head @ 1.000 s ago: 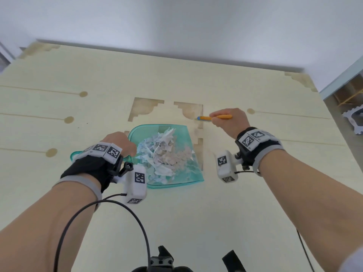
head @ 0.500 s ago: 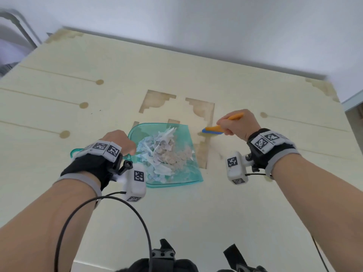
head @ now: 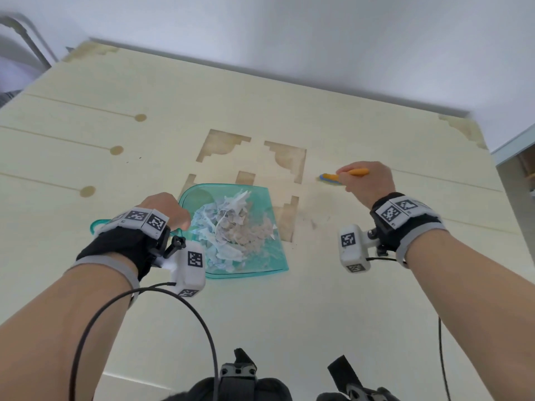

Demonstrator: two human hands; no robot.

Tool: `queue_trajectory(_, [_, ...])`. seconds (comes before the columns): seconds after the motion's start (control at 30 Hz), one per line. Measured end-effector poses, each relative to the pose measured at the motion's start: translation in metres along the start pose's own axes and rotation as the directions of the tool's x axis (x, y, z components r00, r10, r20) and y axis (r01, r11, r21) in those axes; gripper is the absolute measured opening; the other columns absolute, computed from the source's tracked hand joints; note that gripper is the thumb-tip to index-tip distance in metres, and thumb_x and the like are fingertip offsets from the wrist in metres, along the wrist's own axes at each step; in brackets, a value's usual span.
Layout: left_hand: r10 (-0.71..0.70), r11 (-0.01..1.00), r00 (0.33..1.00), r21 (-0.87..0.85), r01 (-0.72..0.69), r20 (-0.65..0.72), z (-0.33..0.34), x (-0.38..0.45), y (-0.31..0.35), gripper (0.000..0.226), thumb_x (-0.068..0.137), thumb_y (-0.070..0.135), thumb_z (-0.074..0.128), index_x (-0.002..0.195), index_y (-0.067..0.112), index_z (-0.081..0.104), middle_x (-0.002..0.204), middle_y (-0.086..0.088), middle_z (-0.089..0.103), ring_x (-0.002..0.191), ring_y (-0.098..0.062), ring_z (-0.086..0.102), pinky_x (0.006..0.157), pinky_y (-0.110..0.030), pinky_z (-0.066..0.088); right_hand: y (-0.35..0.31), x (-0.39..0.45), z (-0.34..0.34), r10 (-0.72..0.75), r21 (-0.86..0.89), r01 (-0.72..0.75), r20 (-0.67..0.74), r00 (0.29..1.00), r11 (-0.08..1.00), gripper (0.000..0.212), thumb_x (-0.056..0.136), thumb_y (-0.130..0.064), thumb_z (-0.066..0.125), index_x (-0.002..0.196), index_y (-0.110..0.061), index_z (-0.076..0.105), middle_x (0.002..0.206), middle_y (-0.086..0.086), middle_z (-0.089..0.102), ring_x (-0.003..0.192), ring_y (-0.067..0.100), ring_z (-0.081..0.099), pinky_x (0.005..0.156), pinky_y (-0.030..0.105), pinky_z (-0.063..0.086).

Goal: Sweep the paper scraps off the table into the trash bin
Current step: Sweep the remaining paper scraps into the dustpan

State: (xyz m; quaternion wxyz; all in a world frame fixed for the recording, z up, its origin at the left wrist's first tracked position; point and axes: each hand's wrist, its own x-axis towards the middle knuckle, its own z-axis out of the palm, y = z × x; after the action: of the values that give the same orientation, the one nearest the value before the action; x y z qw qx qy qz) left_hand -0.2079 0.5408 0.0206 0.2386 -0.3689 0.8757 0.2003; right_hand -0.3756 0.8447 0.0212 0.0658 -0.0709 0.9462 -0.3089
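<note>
Tabletop [head: 289, 299] of pale cream board filled most of the view, smooth and matte, marked with thin tan lines ending in round dots and with stepped tan patches near its middle and far corners. On it sat a translucent teal dustpan [head: 269, 261], a shallow plastic tray with a rounded back and a straight front lip pointing toward the person. Inside lay the paper scraps [head: 231, 230], a crumpled heap of torn white and pale beige shreds with ragged edges. The left hand [head: 165, 209] curled round the dustpan's handle at its left rear corner. The right hand [head: 367, 180], well apart to the right of the pan, gripped the thin orange handle of a small brush [head: 333, 178], its blue-edged head pointing left just over the table. Both wrists wore black straps carrying white blocks printed with square black-and-white codes.
</note>
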Motion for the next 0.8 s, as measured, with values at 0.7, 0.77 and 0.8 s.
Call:
queue_trajectory(0.7, [0.032,0.963,0.996,0.264,-0.052,0.079,-0.003,-0.021,0.022,0.038,0.094,0.015,0.055,0.062,0.009,0.036,0.063,-0.003,0.035,0.068,-0.018,0.043,0.052,-0.020,0.026,-0.009,-0.048,0.032,0.000,-0.025,0.000,0.024,1.000,1.000,0.037,0.082,-0.027,0.046,0.056,-0.002,0.046,0.056,0.009,0.038,0.058,0.022,0.034,0.057,0.031,0.029])
queue_trajectory(0.77, [0.039,0.964,0.996,0.259,-0.058,0.075,-0.001,-0.019,0.021,0.038,0.094,0.015,0.054,0.062,0.010,0.035,0.063,-0.003,0.034,0.060,-0.015,0.039,0.051,-0.020,0.026,-0.018,-0.054,0.044,-0.024,-0.180,0.049,0.135,0.991,0.982,0.038,0.083,-0.034,0.042,0.052,-0.016,0.029,0.053,0.004,0.031,0.058,0.022,0.031,0.053,0.032,0.021])
queue_trajectory(0.8, [0.040,0.964,0.996,0.259,-0.058,0.074,-0.002,-0.019,0.021,0.037,0.094,0.015,0.054,0.062,0.010,0.036,0.064,-0.003,0.035,0.061,-0.015,0.040,0.051,-0.020,0.026,-0.023,-0.059,0.053,-0.025,-0.229,0.070,0.193,0.981,0.971,0.042,0.088,-0.032,0.044,0.052,-0.017,0.028,0.052,0.003,0.031,0.060,0.023,0.033,0.054,0.032,0.022])
